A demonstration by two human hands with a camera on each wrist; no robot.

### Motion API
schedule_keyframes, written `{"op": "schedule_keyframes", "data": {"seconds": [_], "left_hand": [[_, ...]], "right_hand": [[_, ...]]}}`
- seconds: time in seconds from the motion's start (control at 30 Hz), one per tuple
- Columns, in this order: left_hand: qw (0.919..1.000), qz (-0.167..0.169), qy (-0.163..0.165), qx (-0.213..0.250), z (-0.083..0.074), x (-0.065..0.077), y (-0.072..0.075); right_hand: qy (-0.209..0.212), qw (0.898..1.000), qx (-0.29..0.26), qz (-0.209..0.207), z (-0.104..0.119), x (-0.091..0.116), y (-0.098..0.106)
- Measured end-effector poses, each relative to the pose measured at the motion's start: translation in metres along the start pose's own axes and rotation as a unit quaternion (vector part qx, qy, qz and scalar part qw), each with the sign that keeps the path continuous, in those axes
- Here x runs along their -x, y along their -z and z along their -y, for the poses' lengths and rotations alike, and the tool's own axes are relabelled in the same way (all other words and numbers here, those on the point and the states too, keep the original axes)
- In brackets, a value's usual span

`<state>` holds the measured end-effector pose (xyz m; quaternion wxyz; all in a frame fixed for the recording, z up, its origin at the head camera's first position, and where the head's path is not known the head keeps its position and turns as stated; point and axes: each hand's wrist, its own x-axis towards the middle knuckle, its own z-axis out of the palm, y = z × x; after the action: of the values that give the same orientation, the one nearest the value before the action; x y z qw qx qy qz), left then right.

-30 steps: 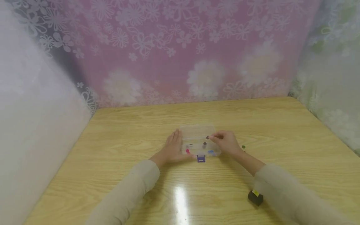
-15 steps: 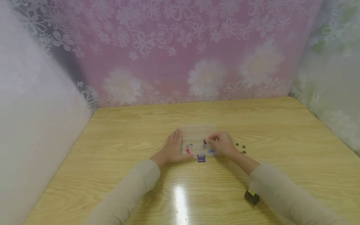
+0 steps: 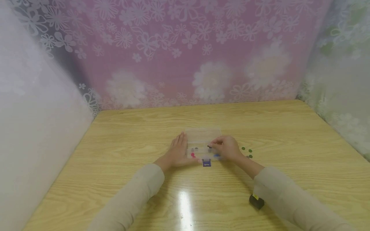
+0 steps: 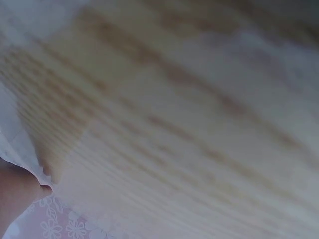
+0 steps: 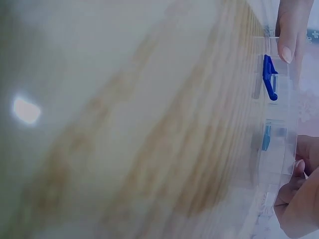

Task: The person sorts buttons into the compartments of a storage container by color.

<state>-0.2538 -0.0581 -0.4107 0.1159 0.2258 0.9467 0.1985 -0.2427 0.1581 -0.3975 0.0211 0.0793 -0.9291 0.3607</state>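
A clear plastic compartment box (image 3: 203, 134) lies with its lid folded back. Against its left side rests my left hand (image 3: 177, 154), fingers straight and thumb along the front edge, close to the blue latch (image 3: 206, 163). The right hand (image 3: 229, 148) pinches a small dark disc (image 3: 208, 146) low over a back compartment at the right. Red discs (image 3: 192, 155) and blue discs (image 3: 216, 155) show in the front compartments, and dark discs (image 3: 196, 148) at the back left. From the right wrist, the latch (image 5: 269, 77) hangs by the left thumb, while the right hand (image 5: 301, 199) is beyond the box.
Several green discs (image 3: 243, 148) lie on the wooden table (image 3: 130, 147) right of the box, partly behind the right hand. A black object with a yellow label (image 3: 256, 202) is at the right sleeve. A flowered pink backdrop (image 3: 173, 64) stands behind the table.
My right hand has moved left and slightly down with the dark disc, from above the box's right part to the back compartment. The left hand stays in place.
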Motion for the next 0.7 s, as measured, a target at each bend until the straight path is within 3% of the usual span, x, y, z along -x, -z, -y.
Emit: {"op": "schedule_keyframes", "data": {"seconds": [0.2, 0.47, 0.7], "left_hand": [[1.0000, 0.003, 0.001, -0.003, -0.001, 0.001, 0.001], [1.0000, 0.004, 0.001, -0.006, 0.000, 0.001, 0.000], [1.0000, 0.006, 0.004, -0.005, 0.000, 0.000, 0.000]], "right_hand": [[-0.014, 1.000, 0.009, 0.006, -0.001, -0.003, -0.001], [-0.043, 0.998, -0.053, 0.006, -0.005, -0.003, 0.002], [0.001, 0.997, -0.077, -0.006, -0.010, 0.004, 0.011]]}}
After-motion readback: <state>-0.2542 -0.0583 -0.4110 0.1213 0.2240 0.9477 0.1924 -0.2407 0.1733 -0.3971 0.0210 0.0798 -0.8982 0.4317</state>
